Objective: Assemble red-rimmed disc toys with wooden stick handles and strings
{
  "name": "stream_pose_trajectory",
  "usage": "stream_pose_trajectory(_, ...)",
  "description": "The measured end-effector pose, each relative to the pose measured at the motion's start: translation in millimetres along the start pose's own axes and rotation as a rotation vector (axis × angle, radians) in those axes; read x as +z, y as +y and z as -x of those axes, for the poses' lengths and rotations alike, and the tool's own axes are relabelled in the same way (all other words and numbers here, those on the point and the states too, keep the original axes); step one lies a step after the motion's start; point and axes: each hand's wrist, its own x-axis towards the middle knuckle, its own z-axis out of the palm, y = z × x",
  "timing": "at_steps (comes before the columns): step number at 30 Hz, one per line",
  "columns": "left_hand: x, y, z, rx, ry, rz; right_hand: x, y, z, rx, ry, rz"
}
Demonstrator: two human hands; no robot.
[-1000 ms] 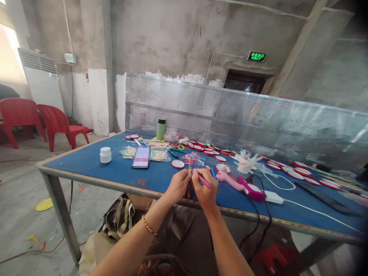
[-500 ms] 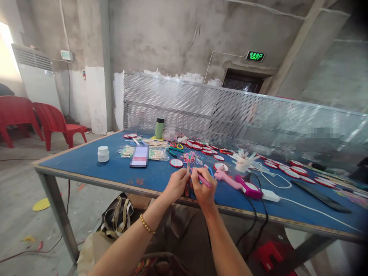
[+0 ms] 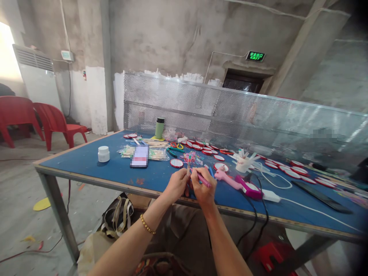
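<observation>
My left hand (image 3: 177,185) is closed around a thin wooden stick (image 3: 189,163) that stands upright, with small coloured bits stuck along it. My right hand (image 3: 203,188) is closed on a pink pen-like tool (image 3: 204,180) whose tip points toward the stick. Both hands meet over the near edge of the blue table (image 3: 86,163). Just right of them lies a pink glue gun (image 3: 238,184) with a black cord.
Red-rimmed round discs (image 3: 201,147) lie in a row along the table. A white jar (image 3: 103,153), a green bottle (image 3: 160,128), scissors (image 3: 176,148), a white cup of sticks (image 3: 243,164) and a dark phone (image 3: 320,196) also sit there. A perforated metal screen (image 3: 230,115) backs the table. Red chairs (image 3: 54,122) stand at left.
The view shifted slightly. Both hands keep the same hold on the stick and the pink tool, in nearly the same spot.
</observation>
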Motion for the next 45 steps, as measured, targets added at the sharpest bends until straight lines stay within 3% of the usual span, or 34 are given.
stream_pose_trajectory(45, -1.0, 1.1, 1.1, 0.014, 0.000, -0.035, -1.1, -3.2, -1.4, -0.047, 0.003, -0.006)
